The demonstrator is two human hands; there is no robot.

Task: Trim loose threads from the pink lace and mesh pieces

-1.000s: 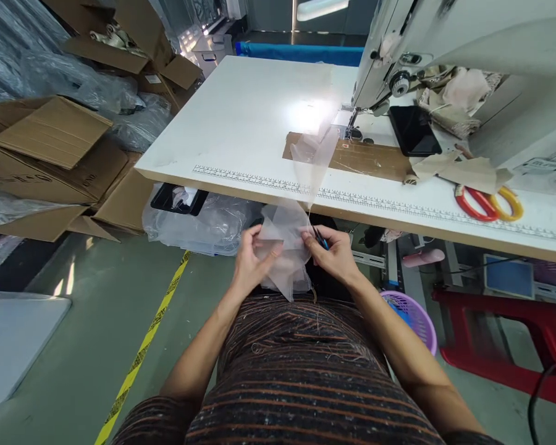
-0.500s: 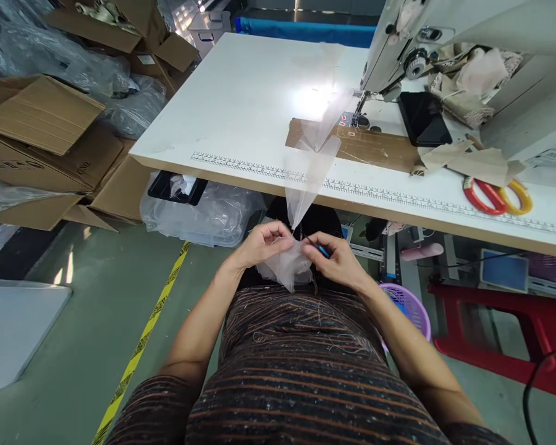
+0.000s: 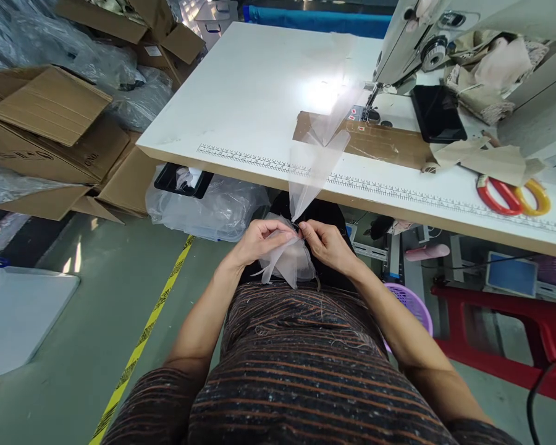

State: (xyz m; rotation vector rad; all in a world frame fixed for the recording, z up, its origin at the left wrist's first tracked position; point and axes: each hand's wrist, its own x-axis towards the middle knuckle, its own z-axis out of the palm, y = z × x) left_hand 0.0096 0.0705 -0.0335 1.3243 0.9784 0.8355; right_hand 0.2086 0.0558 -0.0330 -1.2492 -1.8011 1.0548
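My left hand is closed, pinching white sheer fabric that hangs in folds over my lap. From the pinch, a strip of sheer pointed pieces runs up over the table edge toward the sewing machine's presser foot. My right hand is closed too, its thumb and fingertips pressed together at the narrow point where the pieces meet. What it grips is hidden by the fingers; a small dark bit shows between the hands.
The sewing table has a printed ruler along its front edge. Scissors, a black phone-like slab and a brown strip lie on it. Cardboard boxes stand left, a purple basket and red stool right.
A small blue-handled tool seen in my right hand earlier no longer shows. My right fingers have moved up to the fabric's point, and the folds on my lap have spread. The view has shifted slightly.
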